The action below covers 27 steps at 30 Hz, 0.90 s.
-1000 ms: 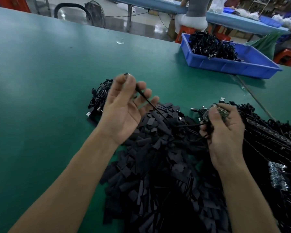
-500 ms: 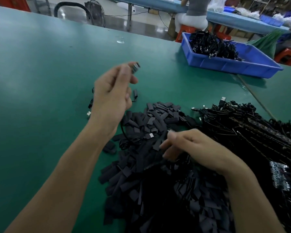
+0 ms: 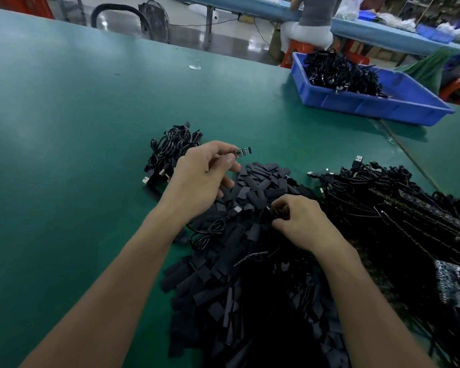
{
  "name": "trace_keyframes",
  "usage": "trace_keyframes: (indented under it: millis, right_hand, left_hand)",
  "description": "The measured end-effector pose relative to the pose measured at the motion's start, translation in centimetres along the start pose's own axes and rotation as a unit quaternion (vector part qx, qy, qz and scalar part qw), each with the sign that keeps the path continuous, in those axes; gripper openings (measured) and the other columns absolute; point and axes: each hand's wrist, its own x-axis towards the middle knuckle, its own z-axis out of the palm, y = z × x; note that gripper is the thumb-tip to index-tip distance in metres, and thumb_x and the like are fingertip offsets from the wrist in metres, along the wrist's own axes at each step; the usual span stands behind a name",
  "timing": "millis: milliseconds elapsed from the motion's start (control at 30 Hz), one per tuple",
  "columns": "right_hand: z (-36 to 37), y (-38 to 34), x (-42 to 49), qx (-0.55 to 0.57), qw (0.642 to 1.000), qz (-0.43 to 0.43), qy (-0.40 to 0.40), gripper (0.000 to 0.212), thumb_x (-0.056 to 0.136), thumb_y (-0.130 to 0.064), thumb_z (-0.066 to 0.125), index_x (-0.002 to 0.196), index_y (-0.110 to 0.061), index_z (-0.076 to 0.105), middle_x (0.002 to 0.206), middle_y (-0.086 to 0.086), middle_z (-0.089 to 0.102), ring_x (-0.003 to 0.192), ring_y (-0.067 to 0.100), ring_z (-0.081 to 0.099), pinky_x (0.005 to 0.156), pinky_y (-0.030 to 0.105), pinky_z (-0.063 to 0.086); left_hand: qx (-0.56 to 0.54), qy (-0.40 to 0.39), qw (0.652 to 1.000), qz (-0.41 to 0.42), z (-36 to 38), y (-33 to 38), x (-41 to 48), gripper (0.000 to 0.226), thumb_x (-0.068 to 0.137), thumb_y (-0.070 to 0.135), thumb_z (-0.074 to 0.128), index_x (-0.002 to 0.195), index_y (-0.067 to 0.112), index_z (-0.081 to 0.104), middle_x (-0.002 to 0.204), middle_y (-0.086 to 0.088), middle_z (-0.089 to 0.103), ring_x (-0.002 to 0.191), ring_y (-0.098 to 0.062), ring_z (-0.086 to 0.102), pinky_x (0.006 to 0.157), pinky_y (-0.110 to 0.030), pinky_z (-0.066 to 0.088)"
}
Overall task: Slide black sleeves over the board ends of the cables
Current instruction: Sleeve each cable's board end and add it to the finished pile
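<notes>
My left hand point(image 3: 202, 176) pinches the small circuit board end point(image 3: 242, 152) of a black cable, held just above the far edge of a large heap of flat black sleeves point(image 3: 250, 261). The cable's coil and USB plug point(image 3: 237, 209) lie on the heap below that hand. My right hand point(image 3: 300, 221) rests on the heap with fingers pinched on one black sleeve point(image 3: 275, 212). A pile of black cables with bare board ends point(image 3: 398, 216) lies to the right.
A small bundle of cables point(image 3: 170, 152) sits on the green table point(image 3: 77, 128) behind my left hand. A blue tray point(image 3: 369, 102) holding cables stands at the far right. A person sits at a bench beyond the table.
My left hand has come down and nearer with the board end. My right hand let go of the cable pile, moved left onto the sleeve heap and pinched a sleeve.
</notes>
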Motion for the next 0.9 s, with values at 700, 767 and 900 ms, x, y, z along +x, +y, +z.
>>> trace_keyframes:
  millis: [700,767,900]
  right_hand:
    - [1.2,-0.4,-0.8,0.078,0.985,-0.145,0.046,0.03,0.076,-0.037,0.085,0.078,-0.036,0.055,0.087,-0.014,0.054,0.084,0.003,0.05,0.076,0.018,0.041]
    - [1.0,-0.3,-0.8,0.162,0.974,-0.147,0.065,0.03,0.081,-0.031,0.083,0.074,-0.03,0.054,0.073,-0.013,0.057,0.064,-0.002,0.05,0.06,0.011,0.04]
    - [0.9,-0.1,-0.7,0.276,0.949,-0.121,0.09,0.025,0.092,-0.028,0.072,0.083,-0.026,0.048,0.068,-0.012,0.058,0.052,0.0,0.052,0.052,0.017,0.045]
  left_hand:
    - [0.021,-0.003,0.999,-0.034,0.3,-1.0,0.0,0.009,0.099,0.018,0.061,0.099,0.026,0.066,0.082,0.013,0.076,0.062,-0.005,0.069,0.053,-0.01,0.045]
    - [0.027,-0.002,0.999,-0.037,0.3,-1.1,0.0,0.009,0.098,0.019,0.063,0.097,0.026,0.068,0.081,0.012,0.076,0.064,-0.005,0.07,0.053,-0.009,0.045]
    - [0.046,0.001,0.998,-0.031,0.4,-1.2,0.0,0.007,0.093,0.021,0.07,0.093,0.026,0.075,0.076,0.009,0.074,0.065,-0.003,0.07,0.054,-0.009,0.046]
